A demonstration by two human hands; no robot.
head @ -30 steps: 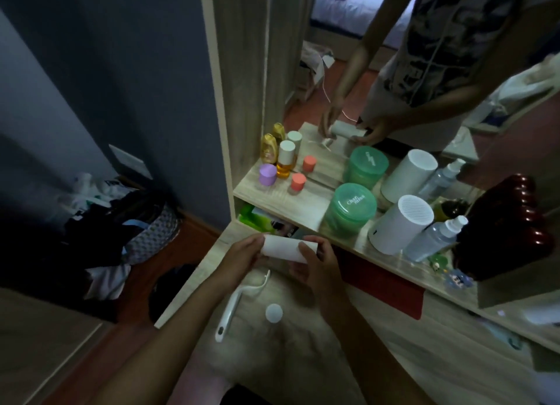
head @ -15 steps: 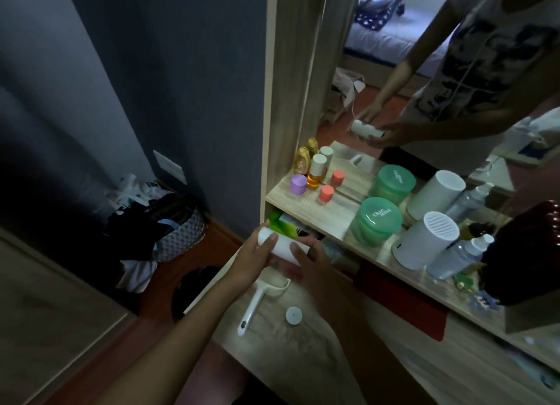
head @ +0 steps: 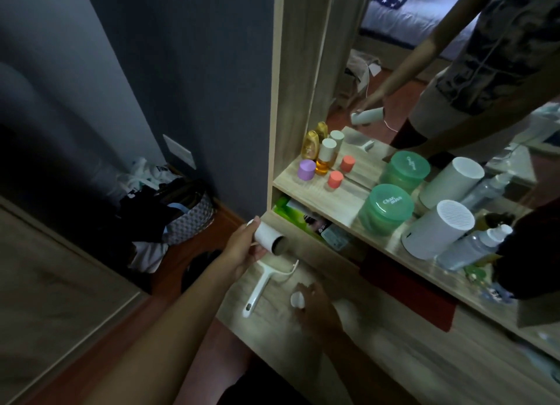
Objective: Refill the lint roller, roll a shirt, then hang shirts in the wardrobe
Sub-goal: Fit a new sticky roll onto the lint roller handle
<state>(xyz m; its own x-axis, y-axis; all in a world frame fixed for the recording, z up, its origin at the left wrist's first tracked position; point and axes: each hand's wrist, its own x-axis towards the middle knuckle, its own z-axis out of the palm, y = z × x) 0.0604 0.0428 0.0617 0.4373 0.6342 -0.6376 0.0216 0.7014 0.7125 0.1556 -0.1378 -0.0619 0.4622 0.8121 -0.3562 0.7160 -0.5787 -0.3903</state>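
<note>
My left hand (head: 242, 250) grips a white lint-roller refill roll (head: 269, 238), held above the left end of the wooden dresser top (head: 394, 338); its open cardboard core faces right. The white roller handle (head: 261, 286) lies bare on the wood just below that roll. To its right sits a small white round end cap (head: 297, 299), and the fingertips of my right hand (head: 315, 310) pinch its edge. The mirror (head: 454, 86) above repeats the roll and my arms.
A shelf (head: 321, 192) under the mirror carries small bottles, a purple cap (head: 306, 170), a green jar (head: 385, 208), a white cylinder (head: 436, 233) and a spray bottle (head: 472, 247). A laundry basket (head: 181, 213) with clothes stands on the floor at left.
My right hand let go of the roll and dropped down to the white cap. The left hand now holds the roll alone, shifted left. The camera view swung left.
</note>
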